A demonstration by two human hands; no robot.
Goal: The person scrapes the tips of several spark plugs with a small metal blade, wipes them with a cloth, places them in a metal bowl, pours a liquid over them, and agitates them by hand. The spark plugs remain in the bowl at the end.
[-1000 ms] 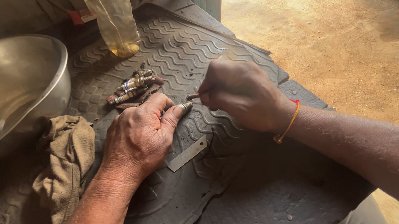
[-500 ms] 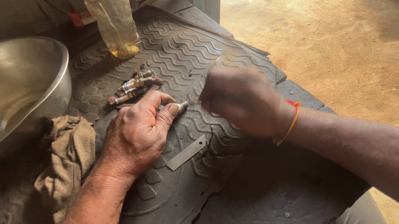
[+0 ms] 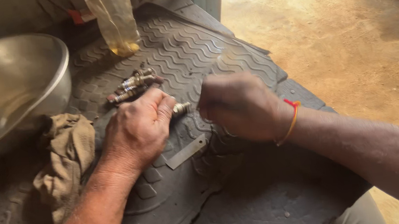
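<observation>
Seen from above, two bare hands work close together over a dark rubber mat (image 3: 193,52) with a wavy ribbed pattern. The left hand (image 3: 136,129) is curled into a loose fist, knuckles up, gripping a small metal spark plug (image 3: 180,108) whose silvery tip pokes out past the fingers toward the other hand. The right hand (image 3: 239,105) is closed too, its fingers tucked under and slightly blurred, sitting just beside the plug's exposed tip; what it pinches, if anything, cannot be made out. A thin red and orange thread band (image 3: 288,119) circles the right wrist. Just below the gap between the two hands, a flat, narrow strip of grey metal (image 3: 186,152) lies loose on the mat. Just beyond the left hand's knuckles, a small cluster of more spark plugs (image 3: 131,84) lies side by side on the mat. Farther past them, a yellowish clear plastic bag (image 3: 113,16) hangs down, with a little amber liquid pooled at its bottom. To the left of the left hand sits a large, shiny steel bowl (image 3: 11,83), and a crumpled brown rag (image 3: 67,157) lies beside the left forearm, partly under the bowl's edge. To the right of the right arm, past the mat's edge, is bare sandy ground (image 3: 352,49) in bright sunlight.
</observation>
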